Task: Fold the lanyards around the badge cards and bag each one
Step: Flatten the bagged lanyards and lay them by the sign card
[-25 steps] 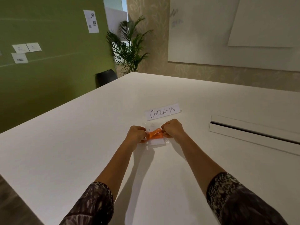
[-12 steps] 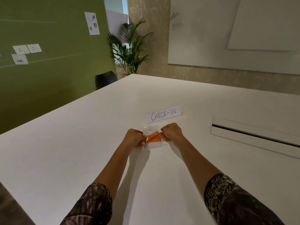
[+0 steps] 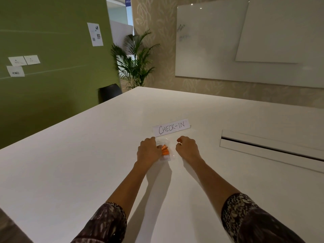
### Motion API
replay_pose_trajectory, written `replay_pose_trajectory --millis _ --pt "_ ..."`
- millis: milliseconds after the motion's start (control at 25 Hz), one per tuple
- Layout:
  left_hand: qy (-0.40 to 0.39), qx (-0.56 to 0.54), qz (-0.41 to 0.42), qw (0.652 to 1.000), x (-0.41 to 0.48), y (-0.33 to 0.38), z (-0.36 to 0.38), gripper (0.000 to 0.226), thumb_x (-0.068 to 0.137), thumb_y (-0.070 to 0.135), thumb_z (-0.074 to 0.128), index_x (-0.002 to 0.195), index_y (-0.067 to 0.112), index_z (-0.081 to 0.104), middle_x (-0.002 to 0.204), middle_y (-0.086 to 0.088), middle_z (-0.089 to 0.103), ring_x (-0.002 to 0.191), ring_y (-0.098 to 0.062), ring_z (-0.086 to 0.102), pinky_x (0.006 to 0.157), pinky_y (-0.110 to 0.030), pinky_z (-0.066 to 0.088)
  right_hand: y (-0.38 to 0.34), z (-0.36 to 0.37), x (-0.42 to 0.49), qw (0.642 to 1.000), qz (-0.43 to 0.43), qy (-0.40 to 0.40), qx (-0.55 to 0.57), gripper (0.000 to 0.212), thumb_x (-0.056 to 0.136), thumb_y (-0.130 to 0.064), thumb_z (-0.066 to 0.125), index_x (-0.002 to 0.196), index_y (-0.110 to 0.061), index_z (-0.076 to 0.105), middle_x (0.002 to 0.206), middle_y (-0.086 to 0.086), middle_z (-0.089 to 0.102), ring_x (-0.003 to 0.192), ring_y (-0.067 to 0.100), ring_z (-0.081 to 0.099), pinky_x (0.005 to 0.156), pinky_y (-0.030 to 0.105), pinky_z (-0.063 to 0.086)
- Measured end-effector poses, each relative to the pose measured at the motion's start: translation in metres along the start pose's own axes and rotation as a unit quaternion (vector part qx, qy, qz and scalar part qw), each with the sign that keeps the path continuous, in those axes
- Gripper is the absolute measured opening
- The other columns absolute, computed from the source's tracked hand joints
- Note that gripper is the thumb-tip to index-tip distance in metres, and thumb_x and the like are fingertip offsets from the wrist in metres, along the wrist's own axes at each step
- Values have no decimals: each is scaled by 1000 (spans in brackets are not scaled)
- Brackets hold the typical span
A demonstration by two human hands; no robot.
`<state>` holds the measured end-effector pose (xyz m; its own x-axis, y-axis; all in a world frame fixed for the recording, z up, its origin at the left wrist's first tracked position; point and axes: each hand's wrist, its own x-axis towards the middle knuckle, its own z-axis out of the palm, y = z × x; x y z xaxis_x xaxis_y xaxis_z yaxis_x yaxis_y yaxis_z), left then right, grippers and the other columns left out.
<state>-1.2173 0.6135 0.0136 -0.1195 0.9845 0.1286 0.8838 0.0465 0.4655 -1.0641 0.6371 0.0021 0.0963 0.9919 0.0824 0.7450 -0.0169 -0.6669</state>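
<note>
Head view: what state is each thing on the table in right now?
Clear bag: lies flat on the table, filled.
Orange lanyard: folded, inside the bag.
Badge card: inside the bag.
Left hand: holds the bag's left edge.
Right hand: curled, off the bag, empty.
CHECK-IN sign: lying flat.

Broad white table (image 3: 87, 163) in front of me, handwritten CHECK-IN sign (image 3: 171, 127) lying flat on it, long cable slot (image 3: 263, 148) to my right, potted palm (image 3: 135, 62) past the far corner, dark chair back (image 3: 110, 91) near it, green wall (image 3: 52, 50) with paper sheets (image 3: 95, 34) on my left, whiteboard (image 3: 206, 41) ahead.
</note>
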Motion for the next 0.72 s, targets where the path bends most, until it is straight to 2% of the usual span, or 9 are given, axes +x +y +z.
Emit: replay_pose_trajectory --millis 80,120,160,240,320,720 --pt "4 56 54 997 -3 13 5 36 96 34 47 119 8 53 122 -11 57 119 -30 51 94 -41 45 6 -1 -6 998 -23 20 -54 34 93 -17 46 125 -15 58 124 14 57 105 31 60 85 34 47" --pt "0 87 81 993 -6 20 9 38 97 35 44 124 8 51 130 -12 53 127 -31 45 98 -42 43 10 -3 -9 996 -34 36 -77 33 94 -19 46 125 -15 57 127 13 55 109 32 59 87 35 46" --pt "-6 112 100 989 -8 27 15 42 99 36 42 128 7 47 139 -14 47 134 -31 38 102 -44 40 15 -4 -11 992 -52 49 -104 33 96 -20 45 127 -14 56 133 12 52 118 31 54 93 37 44" --pt "-15 143 126 982 -15 39 25 48 100 39 39 135 7 41 151 -15 34 143 -31 26 108 -46 36 27 -8 -14 979 -95 61 -169 37 99 -23 41 133 -11 50 147 10 41 139 26 32 107 38 33" --pt "-27 159 142 977 -22 51 37 52 101 41 37 140 7 36 155 -16 27 146 -31 20 110 -46 34 44 -16 -17 970 -110 69 -205 40 101 -26 37 137 -11 46 154 8 33 145 22 19 112 38 27" --pt "-72 121 212 967 -77 158 87 64 100 44 37 149 4 23 160 -17 11 149 -31 4 115 -46 24 145 -104 -64 958 -62 113 -255 42 101 -32 36 136 -14 46 155 9 31 146 23 18 113 40 25"
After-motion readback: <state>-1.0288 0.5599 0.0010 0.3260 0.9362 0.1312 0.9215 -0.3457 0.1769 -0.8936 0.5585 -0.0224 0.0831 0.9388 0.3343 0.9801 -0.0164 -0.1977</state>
